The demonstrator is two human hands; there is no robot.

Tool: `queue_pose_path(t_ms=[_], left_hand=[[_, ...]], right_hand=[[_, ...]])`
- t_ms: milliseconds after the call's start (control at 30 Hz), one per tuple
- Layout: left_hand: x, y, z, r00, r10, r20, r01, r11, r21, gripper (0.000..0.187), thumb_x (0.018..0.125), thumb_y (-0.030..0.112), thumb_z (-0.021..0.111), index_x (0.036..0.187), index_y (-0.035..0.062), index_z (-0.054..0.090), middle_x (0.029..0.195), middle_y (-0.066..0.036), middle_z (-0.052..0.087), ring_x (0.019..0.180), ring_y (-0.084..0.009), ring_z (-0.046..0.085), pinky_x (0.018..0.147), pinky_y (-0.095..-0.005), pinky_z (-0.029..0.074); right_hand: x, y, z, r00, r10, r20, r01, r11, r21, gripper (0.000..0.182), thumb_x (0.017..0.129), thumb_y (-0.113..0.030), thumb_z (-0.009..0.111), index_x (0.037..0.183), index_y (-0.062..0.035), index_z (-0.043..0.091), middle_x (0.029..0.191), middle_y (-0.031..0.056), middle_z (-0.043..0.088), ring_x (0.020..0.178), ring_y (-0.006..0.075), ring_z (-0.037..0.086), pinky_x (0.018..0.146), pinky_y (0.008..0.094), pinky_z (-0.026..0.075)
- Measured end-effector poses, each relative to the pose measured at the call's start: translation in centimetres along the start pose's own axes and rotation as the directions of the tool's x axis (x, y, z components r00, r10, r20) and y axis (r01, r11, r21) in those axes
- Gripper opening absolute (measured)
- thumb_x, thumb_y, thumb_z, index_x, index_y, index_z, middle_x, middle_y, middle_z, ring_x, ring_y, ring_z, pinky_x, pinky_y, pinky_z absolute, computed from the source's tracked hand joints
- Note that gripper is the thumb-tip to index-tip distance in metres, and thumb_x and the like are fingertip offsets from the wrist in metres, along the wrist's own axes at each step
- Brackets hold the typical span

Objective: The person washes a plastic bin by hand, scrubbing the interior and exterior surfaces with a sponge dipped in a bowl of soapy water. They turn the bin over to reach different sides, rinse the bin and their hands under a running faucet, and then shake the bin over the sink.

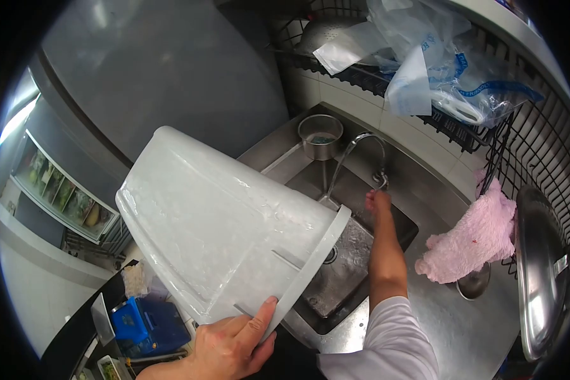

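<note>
A large white plastic bin point(215, 221), wet on its surface, is tilted over the left side of the steel sink point(335, 285). My left hand point(234, 342) grips the bin's rim near the bottom of the view, thumb and fingers around the edge. My right hand point(378, 201) reaches over the sink to the base of the curved faucet point(367, 136), its fingers closed at the tap handle point(380, 179). Water shows in the sink basin around the drain. Part of the basin is hidden behind the bin.
A steel pot point(321, 136) stands at the sink's back corner. A pink cloth point(472, 237) hangs at the right, near a large metal lid point(541, 272). Plastic bags point(443, 69) lie on the wire rack above. A blue container point(149, 326) is at the lower left.
</note>
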State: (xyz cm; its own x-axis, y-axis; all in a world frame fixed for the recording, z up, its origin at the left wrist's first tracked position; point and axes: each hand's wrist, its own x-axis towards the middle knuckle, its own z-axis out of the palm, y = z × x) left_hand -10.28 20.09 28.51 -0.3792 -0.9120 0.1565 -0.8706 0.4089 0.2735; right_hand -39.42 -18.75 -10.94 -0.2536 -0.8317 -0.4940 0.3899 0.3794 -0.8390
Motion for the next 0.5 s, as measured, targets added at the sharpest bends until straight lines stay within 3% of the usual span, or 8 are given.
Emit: queue_pose_path(t_ms=[100, 167, 267, 300, 367, 400, 467, 500], left_hand=[[0.0, -0.1, 0.0, 1.0, 0.012, 0.008, -0.013, 1.0, 0.009, 0.061, 0.068, 0.011, 0.071, 0.125, 0.0006, 0.053, 0.055, -0.003, 0.05, 0.043, -0.018, 0.051, 0.04, -0.0305, 0.041], [0.0, 0.0, 0.1, 1.0, 0.017, 0.018, -0.017, 1.0, 0.012, 0.061, 0.068, 0.011, 0.071, 0.126, 0.0005, 0.052, 0.055, -0.003, 0.05, 0.043, -0.0179, 0.051, 0.039, -0.0305, 0.041], [0.1, -0.1, -0.1, 0.999, 0.025, 0.023, -0.026, 0.999, 0.031, 0.062, 0.068, 0.011, 0.071, 0.126, 0.0004, 0.052, 0.055, -0.003, 0.049, 0.043, -0.0181, 0.05, 0.04, -0.0306, 0.04], [0.0, -0.1, -0.2, 0.999, 0.029, 0.031, -0.031, 0.999, 0.043, 0.062, 0.068, 0.011, 0.071, 0.126, 0.0003, 0.052, 0.055, -0.003, 0.049, 0.043, -0.0183, 0.05, 0.04, -0.0307, 0.041], [0.0, 0.0, 0.0, 1.0, 0.013, 0.023, -0.013, 1.0, 0.017, 0.062, 0.068, 0.01, 0.071, 0.126, 0.0, 0.052, 0.055, -0.004, 0.049, 0.044, -0.0189, 0.05, 0.041, -0.0309, 0.041], [0.0, 0.0, 0.1, 1.0, 0.004, 0.011, -0.004, 1.0, -0.01, 0.061, 0.068, 0.01, 0.071, 0.125, -0.0003, 0.052, 0.055, -0.005, 0.05, 0.044, -0.0195, 0.051, 0.041, -0.0312, 0.041], [-0.4, -0.4, 0.2, 0.999, 0.011, 0.038, -0.01, 1.0, -0.019, 0.061, 0.069, 0.01, 0.07, 0.126, -0.0006, 0.052, 0.056, -0.004, 0.049, 0.044, -0.02, 0.051, 0.041, -0.0322, 0.041], [-0.4, -0.7, 0.3, 0.999, 0.023, 0.035, -0.022, 1.0, -0.014, 0.06, 0.07, 0.01, 0.069, 0.126, -0.0009, 0.052, 0.057, -0.004, 0.048, 0.045, -0.0204, 0.051, 0.04, -0.0333, 0.041]], right_hand=[[-0.3, -3.2, -0.2, 0.997, 0.025, 0.076, -0.039, 0.98, 0.193, 0.017, 0.08, -0.008, 0.043, 0.091, -0.0053, 0.056, 0.077, 0.0112, 0.061, 0.067, 0.0221, 0.061, 0.059, 0.0362, 0.053], [0.5, -4.5, -1.4, 0.96, 0.009, 0.281, -0.143, 0.877, 0.458, 0.018, 0.08, -0.007, 0.051, 0.096, -0.0022, 0.057, 0.092, 0.0097, 0.063, 0.082, 0.0224, 0.062, 0.069, 0.0363, 0.053], [-0.9, -4.2, 0.0, 0.985, -0.069, 0.155, -0.033, 0.818, 0.574, 0.024, 0.084, -0.012, 0.049, 0.104, -0.0014, 0.058, 0.098, 0.0104, 0.063, 0.086, 0.0249, 0.063, 0.071, 0.0366, 0.054], [-1.7, -4.2, 0.8, 0.986, -0.064, 0.157, -0.038, 0.82, 0.572, 0.024, 0.084, -0.012, 0.049, 0.104, -0.0014, 0.058, 0.098, 0.0104, 0.063, 0.086, 0.0249, 0.063, 0.071, 0.0366, 0.054], [-5.0, -5.3, 2.1, 0.992, -0.093, 0.084, 0.063, 0.95, 0.305, 0.031, 0.087, -0.02, 0.054, 0.112, -0.0017, 0.057, 0.109, 0.0102, 0.061, 0.096, 0.026, 0.061, 0.08, 0.0406, 0.052], [-6.6, -6.0, 2.0, 0.995, -0.076, 0.069, 0.052, 0.952, 0.302, 0.031, 0.087, -0.02, 0.054, 0.112, -0.0017, 0.057, 0.109, 0.0102, 0.061, 0.096, 0.026, 0.061, 0.08, 0.0406, 0.052], [-8.9, -5.8, 1.6, 0.89, -0.27, 0.367, 0.156, 0.937, 0.311, 0.04, 0.084, -0.025, 0.061, 0.118, -0.0059, 0.055, 0.114, 0.0123, 0.059, 0.101, 0.0273, 0.059, 0.086, 0.0424, 0.049], [-9.2, -4.3, 1.8, 0.903, -0.254, 0.347, 0.143, 0.939, 0.314, 0.04, 0.084, -0.025, 0.061, 0.118, -0.0059, 0.055, 0.114, 0.0123, 0.059, 0.101, 0.0273, 0.059, 0.086, 0.0424, 0.049]])
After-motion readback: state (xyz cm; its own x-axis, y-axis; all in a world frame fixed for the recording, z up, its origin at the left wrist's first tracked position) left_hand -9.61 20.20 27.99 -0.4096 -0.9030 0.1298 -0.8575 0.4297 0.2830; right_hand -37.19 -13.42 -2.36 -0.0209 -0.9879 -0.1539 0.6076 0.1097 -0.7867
